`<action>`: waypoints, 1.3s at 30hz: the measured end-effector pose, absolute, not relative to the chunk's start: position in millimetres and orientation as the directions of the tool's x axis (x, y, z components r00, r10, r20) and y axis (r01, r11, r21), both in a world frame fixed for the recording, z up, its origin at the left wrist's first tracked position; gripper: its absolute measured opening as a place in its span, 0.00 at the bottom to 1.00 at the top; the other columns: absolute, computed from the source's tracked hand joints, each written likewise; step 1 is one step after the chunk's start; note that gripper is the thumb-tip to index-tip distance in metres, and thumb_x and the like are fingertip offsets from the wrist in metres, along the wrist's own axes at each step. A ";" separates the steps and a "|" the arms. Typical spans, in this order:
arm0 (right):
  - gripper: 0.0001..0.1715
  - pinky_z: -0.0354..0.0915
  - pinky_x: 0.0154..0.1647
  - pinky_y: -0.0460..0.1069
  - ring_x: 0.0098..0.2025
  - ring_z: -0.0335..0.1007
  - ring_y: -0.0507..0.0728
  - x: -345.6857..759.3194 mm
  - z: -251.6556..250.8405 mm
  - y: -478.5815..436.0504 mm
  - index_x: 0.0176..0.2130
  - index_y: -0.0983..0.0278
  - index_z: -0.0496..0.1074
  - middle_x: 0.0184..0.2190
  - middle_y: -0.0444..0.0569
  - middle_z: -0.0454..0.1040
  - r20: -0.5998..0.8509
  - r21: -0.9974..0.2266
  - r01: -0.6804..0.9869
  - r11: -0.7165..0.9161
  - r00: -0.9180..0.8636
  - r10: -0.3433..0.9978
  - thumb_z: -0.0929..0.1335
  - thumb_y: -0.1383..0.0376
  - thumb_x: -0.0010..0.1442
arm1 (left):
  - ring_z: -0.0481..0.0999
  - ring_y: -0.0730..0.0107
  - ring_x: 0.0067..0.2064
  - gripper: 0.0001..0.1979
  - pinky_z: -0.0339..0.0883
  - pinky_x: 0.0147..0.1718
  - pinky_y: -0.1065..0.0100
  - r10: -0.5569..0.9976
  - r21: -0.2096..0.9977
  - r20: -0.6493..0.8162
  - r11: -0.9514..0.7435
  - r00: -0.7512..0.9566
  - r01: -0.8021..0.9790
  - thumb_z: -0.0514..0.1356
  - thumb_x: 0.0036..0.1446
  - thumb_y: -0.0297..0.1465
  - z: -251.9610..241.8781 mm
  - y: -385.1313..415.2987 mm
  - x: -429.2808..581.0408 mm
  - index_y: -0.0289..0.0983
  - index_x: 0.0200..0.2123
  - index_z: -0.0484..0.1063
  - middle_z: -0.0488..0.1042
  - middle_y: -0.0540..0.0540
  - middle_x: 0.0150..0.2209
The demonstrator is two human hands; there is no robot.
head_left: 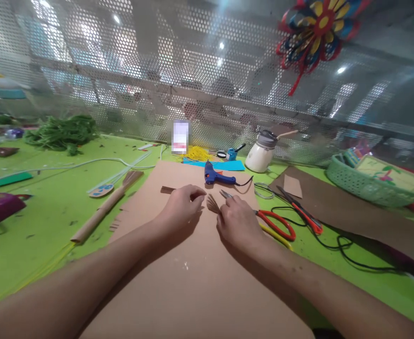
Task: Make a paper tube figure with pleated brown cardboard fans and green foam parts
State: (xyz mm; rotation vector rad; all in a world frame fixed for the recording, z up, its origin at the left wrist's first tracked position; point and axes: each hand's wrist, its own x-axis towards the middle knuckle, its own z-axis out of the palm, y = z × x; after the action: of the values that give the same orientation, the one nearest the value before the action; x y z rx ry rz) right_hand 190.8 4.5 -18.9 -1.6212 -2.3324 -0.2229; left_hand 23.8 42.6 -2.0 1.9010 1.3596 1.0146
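Note:
My right hand (240, 221) is closed around a small fringed piece of brown paper (212, 203), whose cut strands fan out toward my left hand. It lies across scissors with red and yellow handles (280, 227); their blade tips show past my knuckles. My left hand (182, 207) is curled with thumb and forefinger close together, and what they pinch, if anything, is hidden. Just beyond its wrist side lies another fringed strip of brown paper (166, 189). Both hands rest over a large sheet of brown paper (192, 282).
Ahead lies a blue glue gun (214, 175). To the left is a rolled brown paper tube (101, 212) with a frayed end. Orange-handled scissors (307, 216) and a black cord (355, 263) lie right, before a green basket (362, 183). A white jar (259, 155) stands behind.

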 end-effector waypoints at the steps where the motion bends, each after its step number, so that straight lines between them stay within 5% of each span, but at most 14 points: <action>1: 0.12 0.58 0.43 0.58 0.43 0.64 0.67 190.0 -19.8 5.9 0.33 0.72 0.76 0.35 0.62 0.74 0.321 -0.059 0.935 0.349 -0.313 0.894 0.63 0.72 0.57 | 0.75 0.65 0.35 0.09 0.67 0.36 0.67 0.952 0.818 0.240 -0.305 0.191 0.488 0.56 0.50 0.26 -2.2 41.0 24.7 0.37 0.32 0.77 0.78 0.46 0.33; 5: 0.11 0.58 0.43 0.57 0.43 0.65 0.67 189.5 -18.5 9.7 0.29 0.71 0.76 0.34 0.63 0.74 0.311 -0.215 0.931 0.295 -0.221 0.924 0.64 0.74 0.53 | 0.75 0.65 0.35 0.09 0.66 0.32 0.68 0.968 0.878 0.205 -0.249 0.148 0.410 0.57 0.46 0.24 -4.2 40.5 25.4 0.37 0.31 0.76 0.77 0.46 0.31; 9: 0.09 0.58 0.35 0.54 0.34 0.67 0.63 199.3 -6.4 13.8 0.24 0.68 0.74 0.28 0.57 0.74 0.252 -0.498 0.848 0.180 -0.057 0.966 0.65 0.71 0.51 | 0.75 0.67 0.33 0.10 0.65 0.29 0.69 0.987 0.943 0.157 -0.162 0.043 0.292 0.57 0.51 0.28 -5.0 50.6 21.2 0.35 0.37 0.73 0.76 0.44 0.33; 13: 0.12 0.54 0.22 0.48 0.21 0.60 0.53 211.6 5.8 10.6 0.22 0.66 0.72 0.18 0.47 0.68 0.062 -0.819 0.572 0.044 0.011 0.998 0.66 0.62 0.51 | 0.75 0.68 0.32 0.12 0.65 0.27 0.70 0.995 0.986 0.080 -0.086 0.052 0.143 0.58 0.52 0.31 -1.9 51.5 20.8 0.35 0.41 0.70 0.74 0.44 0.33; 16: 0.14 0.52 0.21 0.45 0.20 0.57 0.50 213.4 10.0 1.1 0.26 0.67 0.71 0.21 0.46 0.68 -0.055 -0.954 0.299 -0.029 -0.079 0.995 0.67 0.57 0.50 | 0.75 0.67 0.32 0.12 0.66 0.28 0.68 0.978 0.999 0.006 -0.013 0.211 0.030 0.59 0.50 0.32 1.9 38.5 26.1 0.33 0.38 0.72 0.75 0.42 0.32; 21: 0.15 0.48 0.20 0.44 0.20 0.53 0.47 207.7 10.4 -14.8 0.27 0.65 0.66 0.22 0.42 0.64 -0.153 -0.987 -0.008 -0.159 -0.226 0.962 0.70 0.56 0.49 | 0.74 0.69 0.36 0.09 0.65 0.35 0.69 0.851 0.970 -0.014 0.140 0.525 -0.201 0.62 0.48 0.28 9.3 15.7 34.3 0.33 0.35 0.76 0.76 0.43 0.34; 26: 0.11 0.48 0.21 0.43 0.19 0.53 0.46 206.0 4.6 -18.8 0.28 0.66 0.69 0.20 0.42 0.66 -0.180 -0.905 -0.296 -0.306 -0.387 0.904 0.72 0.62 0.52 | 0.68 0.73 0.30 0.07 0.59 0.32 0.70 0.841 0.971 0.000 0.130 0.542 -0.202 0.66 0.48 0.32 9.4 13.8 33.6 0.34 0.28 0.77 0.74 0.48 0.27; 33: 0.14 0.51 0.21 0.44 0.21 0.57 0.48 209.2 -1.2 -24.4 0.31 0.67 0.72 0.23 0.44 0.69 -0.144 -0.970 -0.147 -0.191 -0.284 0.948 0.69 0.57 0.58 | 0.67 0.74 0.30 0.07 0.57 0.32 0.70 0.828 0.984 -0.047 0.135 0.559 -0.117 0.65 0.51 0.33 6.6 16.4 31.9 0.34 0.29 0.77 0.74 0.49 0.28; 39: 0.16 0.54 0.23 0.46 0.23 0.59 0.50 221.2 7.1 -24.0 0.27 0.66 0.73 0.22 0.45 0.69 0.099 -0.995 0.032 0.099 0.007 0.995 0.71 0.55 0.56 | 0.64 0.74 0.27 0.10 0.55 0.29 0.70 0.841 0.987 -0.133 0.161 0.524 -0.007 0.65 0.48 0.37 4.8 19.4 33.8 0.34 0.26 0.75 0.70 0.50 0.24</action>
State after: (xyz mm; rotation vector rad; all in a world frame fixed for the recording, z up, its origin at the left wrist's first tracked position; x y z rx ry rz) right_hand 221.2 -24.0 7.1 -1.1626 -1.2707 1.1142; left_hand 33.8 19.4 4.8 1.2731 0.8341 0.7184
